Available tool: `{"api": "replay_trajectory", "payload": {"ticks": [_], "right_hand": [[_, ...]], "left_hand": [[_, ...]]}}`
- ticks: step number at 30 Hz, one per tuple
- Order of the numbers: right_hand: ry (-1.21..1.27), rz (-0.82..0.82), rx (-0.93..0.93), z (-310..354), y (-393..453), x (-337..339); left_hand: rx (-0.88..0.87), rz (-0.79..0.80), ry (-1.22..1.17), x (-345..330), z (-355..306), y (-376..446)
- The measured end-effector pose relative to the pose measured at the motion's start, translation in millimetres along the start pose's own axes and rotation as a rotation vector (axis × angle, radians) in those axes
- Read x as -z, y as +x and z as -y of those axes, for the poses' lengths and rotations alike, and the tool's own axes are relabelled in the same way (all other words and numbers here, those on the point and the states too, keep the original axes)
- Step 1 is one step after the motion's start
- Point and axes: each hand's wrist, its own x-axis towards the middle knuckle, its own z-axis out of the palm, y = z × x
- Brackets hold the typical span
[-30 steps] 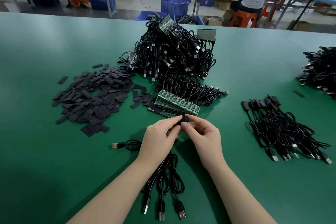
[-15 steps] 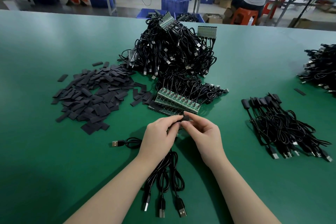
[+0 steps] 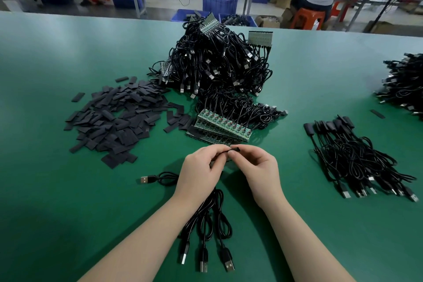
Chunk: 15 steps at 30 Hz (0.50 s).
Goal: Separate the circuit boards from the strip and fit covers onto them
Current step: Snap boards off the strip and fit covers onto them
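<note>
My left hand (image 3: 201,171) and my right hand (image 3: 256,167) meet over the green table, close in front of a strip of green circuit boards (image 3: 223,125) with black cables soldered on. Between their fingertips they pinch a small black cover (image 3: 234,149), my right thumb and finger on its right end. My left hand also holds a small board piece, mostly hidden under the fingers. Black USB cables (image 3: 210,224) trail from under my hands toward me. A heap of flat black covers (image 3: 114,121) lies to the left.
A tall pile of cabled board strips (image 3: 217,64) stands behind the strip. Finished covered cables (image 3: 357,158) lie at the right, another black cable heap (image 3: 405,84) at the far right edge. A loose USB plug (image 3: 146,179) lies left of my hands. Benches, blue crates and a seated person are beyond the table.
Both hands stay in place just in front of the strip. The fingers have shifted slightly on the black cover between them.
</note>
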Motion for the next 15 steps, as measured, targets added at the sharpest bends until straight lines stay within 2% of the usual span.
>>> {"api": "replay_trajectory", "payload": {"ticks": [5,11,15], "right_hand": [[0.072,-0.047,-0.014,0.0,-0.8,1.7],[-0.024,0.029,0.012,0.7,-1.8,-1.7],[0.003,-0.044,0.028,-1.0,-1.1,-1.2]], "left_hand": [[-0.009,0.027,0.015,-0.2,-3.8,0.0],[0.016,-0.002,0.010,0.9,-1.0,0.4],[0.025,0.091,0.014,1.6,-4.1,0.8]]}}
